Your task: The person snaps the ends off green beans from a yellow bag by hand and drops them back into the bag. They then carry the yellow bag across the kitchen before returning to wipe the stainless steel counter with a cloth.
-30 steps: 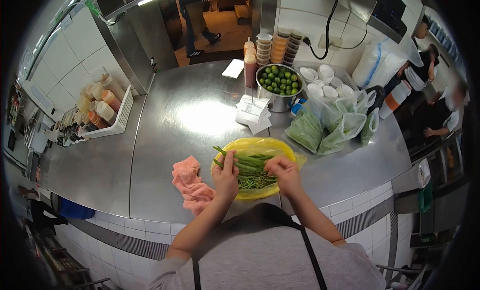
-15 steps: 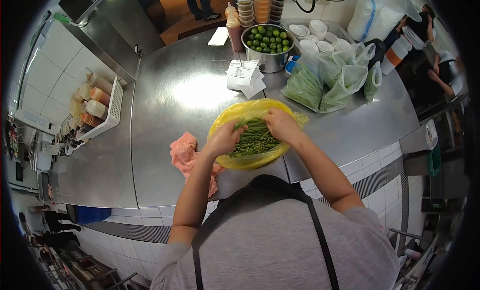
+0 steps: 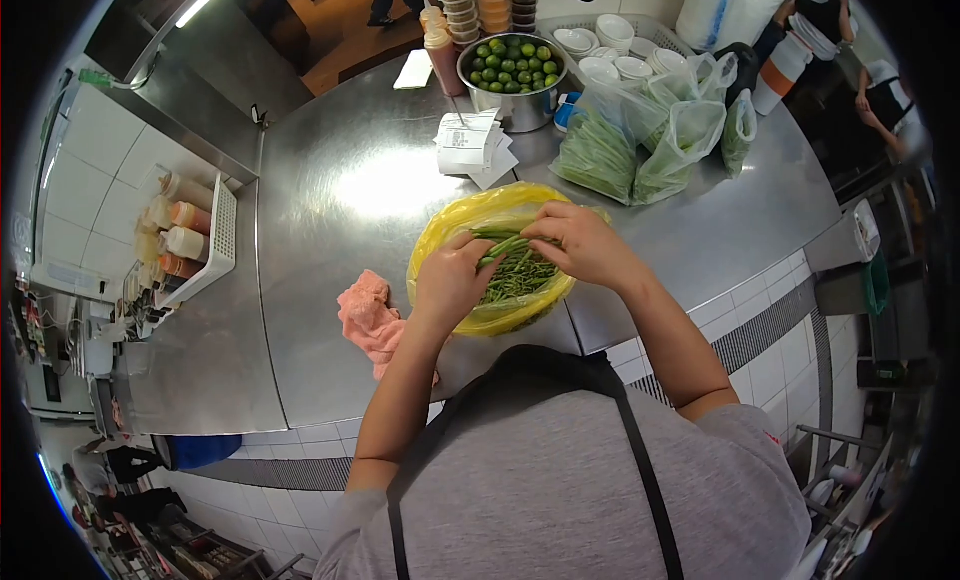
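Observation:
A yellow plastic bag [image 3: 432, 235] lies spread like a bowl on the steel counter, with cut green beans [image 3: 520, 280] inside. Above the beans, my left hand [image 3: 455, 277] pinches a few long green beans [image 3: 505, 246] at their left end. My right hand [image 3: 580, 242] has its fingers closed around the right part of the same beans. The two hands are a short distance apart. A pink cloth [image 3: 370, 320] lies on the counter to the left of the bag.
Behind the bag are paper slips [image 3: 466, 145], a metal pot of limes [image 3: 530, 110], sauce bottles [image 3: 442, 58] and clear bags of greens [image 3: 597, 158]. A white basket of bottles [image 3: 220, 242] stands at the left. Other people [image 3: 885, 105] are in the background.
My hands have come closer together over the bag and now both hold the long beans. The camera view has shifted slightly.

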The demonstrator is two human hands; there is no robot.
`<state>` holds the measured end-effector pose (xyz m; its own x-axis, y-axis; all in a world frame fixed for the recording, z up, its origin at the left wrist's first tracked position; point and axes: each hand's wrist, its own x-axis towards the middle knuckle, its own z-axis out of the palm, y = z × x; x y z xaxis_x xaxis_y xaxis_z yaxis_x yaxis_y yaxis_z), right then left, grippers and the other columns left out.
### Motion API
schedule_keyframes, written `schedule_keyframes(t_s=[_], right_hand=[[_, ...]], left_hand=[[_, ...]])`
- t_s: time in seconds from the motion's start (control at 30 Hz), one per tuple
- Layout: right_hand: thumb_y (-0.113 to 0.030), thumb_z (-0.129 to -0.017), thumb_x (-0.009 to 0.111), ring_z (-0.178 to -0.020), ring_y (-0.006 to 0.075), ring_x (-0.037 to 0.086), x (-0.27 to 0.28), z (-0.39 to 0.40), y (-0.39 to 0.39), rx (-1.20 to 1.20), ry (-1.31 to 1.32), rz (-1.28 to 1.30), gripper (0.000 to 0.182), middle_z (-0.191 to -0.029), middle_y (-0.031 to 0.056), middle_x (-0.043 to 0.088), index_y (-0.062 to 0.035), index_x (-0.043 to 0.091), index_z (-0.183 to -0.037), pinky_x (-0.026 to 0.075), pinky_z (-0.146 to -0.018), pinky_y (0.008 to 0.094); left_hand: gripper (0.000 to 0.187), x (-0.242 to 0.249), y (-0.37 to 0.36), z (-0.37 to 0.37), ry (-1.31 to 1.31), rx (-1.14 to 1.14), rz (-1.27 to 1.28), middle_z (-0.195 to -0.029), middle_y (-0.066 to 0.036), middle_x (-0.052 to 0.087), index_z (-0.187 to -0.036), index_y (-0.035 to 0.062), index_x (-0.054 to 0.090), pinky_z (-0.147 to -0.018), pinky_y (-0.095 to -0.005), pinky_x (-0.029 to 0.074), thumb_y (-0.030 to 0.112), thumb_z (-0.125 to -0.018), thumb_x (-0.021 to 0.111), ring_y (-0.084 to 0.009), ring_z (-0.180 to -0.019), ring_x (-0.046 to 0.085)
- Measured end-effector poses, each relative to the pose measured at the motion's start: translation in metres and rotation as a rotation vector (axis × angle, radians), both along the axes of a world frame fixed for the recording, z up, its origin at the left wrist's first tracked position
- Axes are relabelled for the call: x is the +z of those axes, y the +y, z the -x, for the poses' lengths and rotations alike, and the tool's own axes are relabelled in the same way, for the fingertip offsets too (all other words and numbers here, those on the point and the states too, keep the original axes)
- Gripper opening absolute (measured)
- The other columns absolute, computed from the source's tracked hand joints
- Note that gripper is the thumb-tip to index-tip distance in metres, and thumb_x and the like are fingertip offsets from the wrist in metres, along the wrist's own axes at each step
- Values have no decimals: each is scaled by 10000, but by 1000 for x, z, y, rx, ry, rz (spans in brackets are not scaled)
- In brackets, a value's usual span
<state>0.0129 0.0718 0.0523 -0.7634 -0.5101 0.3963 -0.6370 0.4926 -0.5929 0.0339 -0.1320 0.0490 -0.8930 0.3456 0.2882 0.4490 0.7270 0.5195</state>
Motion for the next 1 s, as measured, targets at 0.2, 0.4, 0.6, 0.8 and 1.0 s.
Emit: schedule_keyframes(t_s=[0.2,0.4,0.6,0.8,1.0], right_hand=[[-67,-748,622,-692,240,565,-3,-5,-2,-82,106,-30,71,-762,89,566,-15,612,-795,448,-600,311],[-70,-793,601,-650,171,549,-1,-7,-22,-322,-267,604,79,-764,68,577,9,606,-796,422,-595,246],[-105,-802,609,-653,132,530,-26,-9,-26,54,-136,302,136,-747,51,568,7,628,-877,416,-595,242],[-89,-815,585,-640,152,524,-20,-16,-30,-31,-283,249,110,-757,60,556,0,624,-865,411,-585,259],[-99,-842,556,-645,91,513,-6,-12,-28,-34,-499,526,121,-756,29,572,4,619,-839,408,-573,236]], left_hand=[[177,2,3,-7,-4,39,3,-750,-117,606,-832,49,638,-595,-376,474,214,-766,637,-304,-652,592],[138,0,5,-11,-320,146,-375,-621,-76,613,-809,39,630,-508,-299,437,177,-808,624,-186,-526,564],[143,-3,-6,-4,-503,304,-1090,-599,-46,580,-779,21,579,-356,-150,244,143,-818,642,-13,-398,357],[116,-1,3,-11,-495,279,-1190,-624,-56,593,-810,33,590,-369,-163,255,141,-836,621,-17,-405,373],[112,8,11,-16,-383,254,-1382,-639,-47,588,-867,17,605,-367,-165,254,127,-846,604,-27,-410,371]])
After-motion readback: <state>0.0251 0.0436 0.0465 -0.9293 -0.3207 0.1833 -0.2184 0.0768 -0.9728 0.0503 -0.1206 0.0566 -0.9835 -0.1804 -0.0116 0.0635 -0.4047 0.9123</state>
